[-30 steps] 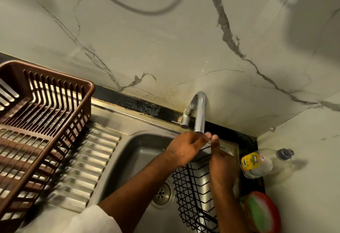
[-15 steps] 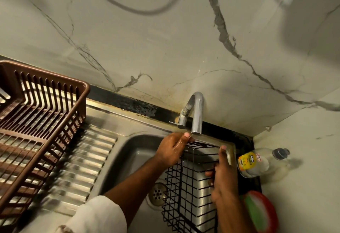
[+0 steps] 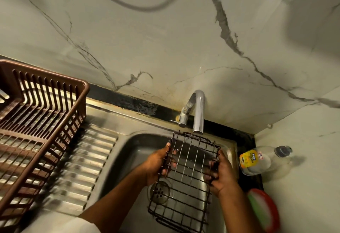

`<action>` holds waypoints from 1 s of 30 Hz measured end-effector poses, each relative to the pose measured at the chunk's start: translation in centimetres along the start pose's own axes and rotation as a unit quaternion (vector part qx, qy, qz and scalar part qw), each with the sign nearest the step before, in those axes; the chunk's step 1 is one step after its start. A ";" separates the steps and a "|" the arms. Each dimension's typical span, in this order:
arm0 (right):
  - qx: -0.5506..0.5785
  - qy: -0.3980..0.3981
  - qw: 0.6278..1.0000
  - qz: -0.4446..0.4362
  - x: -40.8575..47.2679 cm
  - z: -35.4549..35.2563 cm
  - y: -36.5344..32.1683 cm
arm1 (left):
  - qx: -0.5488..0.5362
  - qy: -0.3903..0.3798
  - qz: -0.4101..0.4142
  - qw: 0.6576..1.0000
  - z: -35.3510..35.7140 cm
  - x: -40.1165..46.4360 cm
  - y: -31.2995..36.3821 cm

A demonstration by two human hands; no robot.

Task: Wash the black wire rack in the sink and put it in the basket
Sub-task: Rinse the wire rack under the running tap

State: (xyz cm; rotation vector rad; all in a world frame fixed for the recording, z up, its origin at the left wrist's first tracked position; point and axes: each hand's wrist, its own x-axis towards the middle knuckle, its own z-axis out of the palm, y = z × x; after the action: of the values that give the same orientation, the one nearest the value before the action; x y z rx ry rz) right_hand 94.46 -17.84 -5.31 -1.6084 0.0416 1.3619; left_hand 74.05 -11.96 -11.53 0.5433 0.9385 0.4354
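The black wire grid rack [image 3: 185, 173] is being held over the steel sink [image 3: 132, 151], gripped by the left hand [image 3: 156, 164] at nine o'clock and the right hand [image 3: 221, 175] at three, fingers curled through its bars.

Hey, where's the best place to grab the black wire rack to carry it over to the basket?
Probably the two long side edges of the black wire rack, one from each side, as the left hand and right hand grip it now. The open grid lets fingers hook through, keeping it level on the way to the brown basket.

faucet [image 3: 198, 114] at wall | dishwash bottle [image 3: 261, 160] lying right | red-green scrubber [image 3: 265, 212] below it
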 end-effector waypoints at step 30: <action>-0.705 0.050 0.533 -0.465 -4.5 8.6 5.9 | 0.002 0.147 0.146 0.978 2.2 -0.5 1.4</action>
State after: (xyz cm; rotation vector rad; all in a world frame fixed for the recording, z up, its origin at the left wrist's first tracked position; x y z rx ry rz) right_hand 83.09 -17.45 -4.65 -2.2381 -2.0357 0.1478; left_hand 75.45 -11.71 -9.30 0.6343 1.1474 0.7948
